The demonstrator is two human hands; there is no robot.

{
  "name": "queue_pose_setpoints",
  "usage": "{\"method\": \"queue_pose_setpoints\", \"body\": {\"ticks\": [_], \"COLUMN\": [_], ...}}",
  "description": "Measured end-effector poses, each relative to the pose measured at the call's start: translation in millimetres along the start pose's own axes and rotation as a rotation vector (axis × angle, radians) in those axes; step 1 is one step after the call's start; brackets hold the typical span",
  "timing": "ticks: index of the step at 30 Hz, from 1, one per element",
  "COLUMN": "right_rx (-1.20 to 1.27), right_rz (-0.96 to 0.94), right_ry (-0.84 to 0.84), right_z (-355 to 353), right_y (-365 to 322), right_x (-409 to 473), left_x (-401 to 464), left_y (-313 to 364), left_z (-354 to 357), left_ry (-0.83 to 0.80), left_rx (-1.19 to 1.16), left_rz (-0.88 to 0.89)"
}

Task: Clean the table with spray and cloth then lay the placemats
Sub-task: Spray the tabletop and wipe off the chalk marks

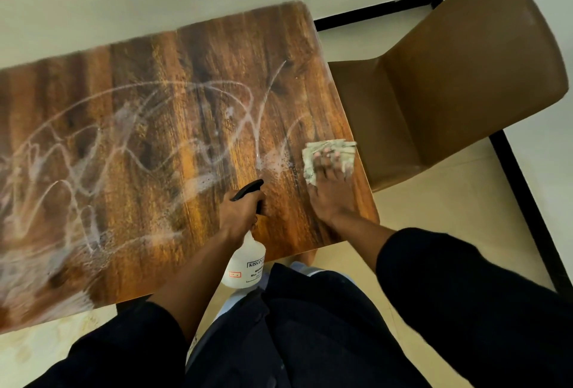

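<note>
The wooden table (148,77) is streaked with white, wet spray lines across most of its top. My left hand (240,214) grips the neck of a white spray bottle (245,266) with a black trigger head, held over the table's near edge. My right hand (330,189) presses flat, fingers spread, on a folded pale cloth (313,152) near the table's right edge. No placemats are in view.
A brown chair (459,83) stands close against the table's right end. A pale wall runs behind the table. Beige floor tiles with a black border strip (527,201) lie to the right. My dark trousers fill the bottom of the view.
</note>
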State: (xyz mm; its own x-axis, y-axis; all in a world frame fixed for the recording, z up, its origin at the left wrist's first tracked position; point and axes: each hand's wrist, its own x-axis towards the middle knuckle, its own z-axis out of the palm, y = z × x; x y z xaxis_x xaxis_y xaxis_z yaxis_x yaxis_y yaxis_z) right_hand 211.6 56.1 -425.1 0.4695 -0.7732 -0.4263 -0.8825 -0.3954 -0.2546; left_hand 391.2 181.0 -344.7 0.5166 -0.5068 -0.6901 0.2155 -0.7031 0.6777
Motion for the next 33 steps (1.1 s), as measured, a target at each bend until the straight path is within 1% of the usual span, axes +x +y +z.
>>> {"method": "queue_pose_setpoints", "body": {"ticks": [3,6,7,9,11,12,15,19,23,25,27,30,32,33], "right_rx": [-0.012,-0.094,-0.134,-0.181,-0.193,-0.182,-0.137,-0.033,-0.011,0.024,0.007,0.0,-0.122,-0.173], "right_rz": [-0.21,-0.483,-0.559,-0.622,-0.606,-0.566,-0.378,-0.129,-0.017,-0.014,-0.129,-0.373,-0.564,-0.624], "right_ry": [-0.093,-0.212,-0.228,-0.212,-0.181,-0.164,-0.035,0.016,0.024,-0.007,-0.071,-0.195,-0.275,-0.287], "right_z": [14.3,36.6,43.3,47.5,38.1,30.2,6.9,-5.0,-0.9,2.4,8.1,25.9,40.3,43.7], "right_y": [-35.5,-53.1,-51.2,-41.0,-25.9,-17.0,18.0,53.4,25.9,0.2,-29.0,-68.4,-77.1,-75.3], "right_x": [-20.6,-34.4,-34.1,-28.8,-19.9,-16.0,-2.2,12.6,11.4,4.8,-7.8,-26.2,-26.5,-22.2], "left_x": [-0.8,-1.4,-1.3,-2.0,-2.7,-2.8,-2.1,-4.1,-1.1,2.0,4.3,5.5,7.7,9.6], "left_y": [-1.6,-3.6,-3.7,-3.2,-3.0,-3.3,-6.0,-10.5,-15.1,-18.0,-18.9,-15.1,-10.2,-7.8], "left_z": [-1.4,-2.1,-1.9,-2.1,-2.0,-2.5,-4.6,-8.6,-14.7,-17.8,-22.0,-29.0,-34.4,-37.7], "left_ry": [0.013,0.023,0.034,0.043,0.037,0.032,0.026,0.007,0.025,0.044,0.037,0.015,0.021,0.03], "left_rx": [0.001,-0.02,-0.024,-0.022,-0.014,-0.011,0.005,-0.005,-0.017,-0.028,-0.03,-0.055,-0.081,-0.08], "left_rz": [0.012,0.02,0.014,0.002,-0.004,0.001,0.035,0.058,0.008,-0.031,-0.03,-0.005,-0.014,-0.026]}}
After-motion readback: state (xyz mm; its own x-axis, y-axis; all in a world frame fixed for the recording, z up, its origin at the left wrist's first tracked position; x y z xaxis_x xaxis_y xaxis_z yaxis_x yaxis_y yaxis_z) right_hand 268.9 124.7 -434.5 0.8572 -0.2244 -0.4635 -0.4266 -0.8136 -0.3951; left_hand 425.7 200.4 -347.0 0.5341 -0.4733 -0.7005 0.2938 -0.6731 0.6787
